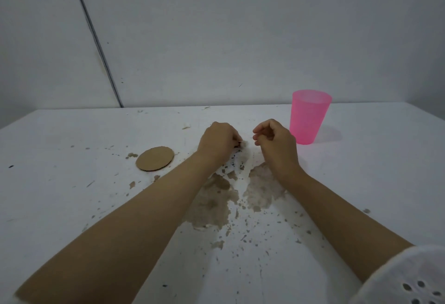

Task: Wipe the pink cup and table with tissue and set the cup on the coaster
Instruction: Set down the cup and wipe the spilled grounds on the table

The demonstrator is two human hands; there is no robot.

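A translucent pink cup [309, 117] stands upright at the back right of the white table [72, 207]. A round brown cardboard coaster [155, 158] lies flat at the left of centre, nothing on it. My left hand [218, 141] rests on the table between coaster and cup, fingers closed on a small whitish wad of tissue [243, 144] that shows at its fingertips. My right hand [277, 144] hovers just left of the cup with fingers curled and nothing visible in it. The two hands are a small gap apart.
Brown worn patches [262, 188] and dark specks mark the tabletop in front of the hands. A small white scrap [186, 126] lies behind the left hand. A plain wall stands right behind the table's far edge.
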